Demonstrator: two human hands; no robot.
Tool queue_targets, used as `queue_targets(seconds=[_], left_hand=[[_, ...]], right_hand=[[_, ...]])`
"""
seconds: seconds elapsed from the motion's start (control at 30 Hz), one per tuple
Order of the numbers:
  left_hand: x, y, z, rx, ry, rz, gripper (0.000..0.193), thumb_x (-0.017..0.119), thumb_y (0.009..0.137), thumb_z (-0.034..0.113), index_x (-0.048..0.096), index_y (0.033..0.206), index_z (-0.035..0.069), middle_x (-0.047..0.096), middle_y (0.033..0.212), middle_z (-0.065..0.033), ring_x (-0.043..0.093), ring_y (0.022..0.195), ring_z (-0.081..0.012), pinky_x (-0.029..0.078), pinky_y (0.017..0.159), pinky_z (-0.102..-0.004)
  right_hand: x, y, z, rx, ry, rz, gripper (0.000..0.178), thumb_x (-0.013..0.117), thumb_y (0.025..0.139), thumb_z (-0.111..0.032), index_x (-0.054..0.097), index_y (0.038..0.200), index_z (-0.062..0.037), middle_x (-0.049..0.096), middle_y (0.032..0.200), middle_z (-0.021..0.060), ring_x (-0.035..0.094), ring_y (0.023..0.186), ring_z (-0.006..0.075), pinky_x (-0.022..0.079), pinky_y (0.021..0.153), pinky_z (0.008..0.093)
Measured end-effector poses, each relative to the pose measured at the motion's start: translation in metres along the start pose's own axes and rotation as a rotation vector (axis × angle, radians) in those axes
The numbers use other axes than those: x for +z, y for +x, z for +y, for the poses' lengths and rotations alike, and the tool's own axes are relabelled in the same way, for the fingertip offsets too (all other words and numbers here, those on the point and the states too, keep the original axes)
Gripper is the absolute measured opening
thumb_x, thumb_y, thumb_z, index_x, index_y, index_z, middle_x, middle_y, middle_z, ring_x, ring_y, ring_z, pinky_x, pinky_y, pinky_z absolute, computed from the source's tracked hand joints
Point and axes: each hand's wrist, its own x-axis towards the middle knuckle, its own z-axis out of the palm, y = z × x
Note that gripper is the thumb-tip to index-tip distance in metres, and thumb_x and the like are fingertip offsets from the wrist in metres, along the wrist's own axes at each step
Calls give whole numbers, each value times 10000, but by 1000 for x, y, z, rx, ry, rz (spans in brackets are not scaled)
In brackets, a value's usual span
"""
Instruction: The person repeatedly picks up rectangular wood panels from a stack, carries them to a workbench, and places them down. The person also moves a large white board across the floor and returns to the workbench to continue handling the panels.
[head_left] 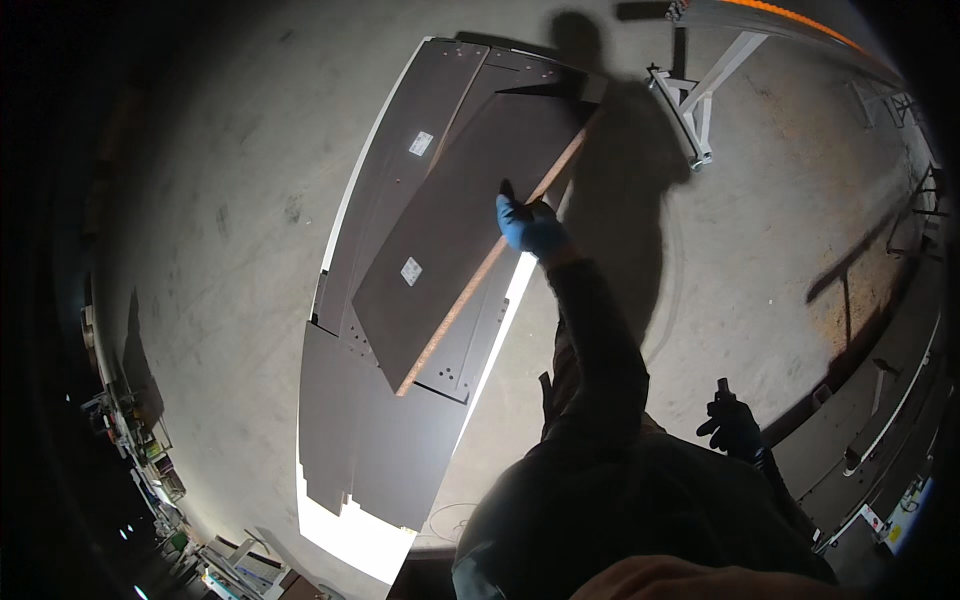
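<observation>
A dark brown panel (460, 210) with a raw, light-brown edge lies slanted over other dark panels. My left hand (533, 226), in a blue glove with dark fingertips, grips its right long edge, the thumb on top and the other fingers out of sight underneath. The panels below include a long dark panel (385, 180) on the left and a dark board (375, 430) at the near end. White labels stick to two of the panels. Lower right, my right hand (733, 427) is in a dark glove, closed round a short dark cylindrical object (723, 389).
White sheet (355, 540) shows beneath the stack at its near end. A grey metal stand (700, 110) on casters is at the upper right. Racks with long bars (880, 430) line the right side. Shelves with assorted items (150, 450) stand at the lower left. The floor is concrete.
</observation>
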Motion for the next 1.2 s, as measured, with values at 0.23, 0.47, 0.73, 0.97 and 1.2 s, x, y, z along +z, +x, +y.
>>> queue_targets(seconds=[0.23, 0.47, 0.73, 0.97, 1.2], left_hand=[[65, 53, -84, 290, 490, 11, 386, 640, 983, 205, 620, 1292, -26, 686, 1207, -143, 648, 1120, -267, 536, 994, -349], [65, 69, -146, 577, 878, -44, 441, 623, 1012, 236, 600, 1363, -30, 678, 1270, -154, 634, 1181, -269, 518, 1056, -350], [17, 123, -172, -476, -570, -359, 395, 591, 1041, 352, 667, 1301, 63, 688, 1305, -134, 653, 1208, -260, 553, 1033, -373], [36, 110, -149, -614, -466, -22, 513, 438, 1096, 466, 619, 1315, 39, 671, 1325, -102, 637, 1208, -241, 539, 1026, -352], [22, 97, -131, -733, -290, -152, 476, 536, 1056, 458, 669, 1192, 22, 732, 1101, -129, 700, 1029, -260, 585, 930, -387]], right_hand=[[31, 26, -77, 65, -2, -12, 164, 573, 1045, -284, 535, 1082, -129, 597, 824, -1, 709, 641, 213, 486, 387, 286], [32, 28, -88, 95, 55, -17, 179, 579, 1044, -305, 537, 1077, -134, 580, 833, -8, 711, 662, 221, 499, 398, 289], [20, 37, -75, 104, 192, -2, 176, 572, 1052, -317, 533, 1050, -146, 544, 822, -19, 686, 659, 211, 521, 420, 290], [34, 35, -67, 130, 156, -1, 63, 540, 1054, -197, 511, 1038, -144, 498, 792, -30, 639, 655, 155, 421, 412, 273], [29, 46, -39, -31, -234, -40, 117, 614, 986, -156, 567, 1069, -88, 566, 760, -8, 587, 579, 118, 459, 452, 271]])
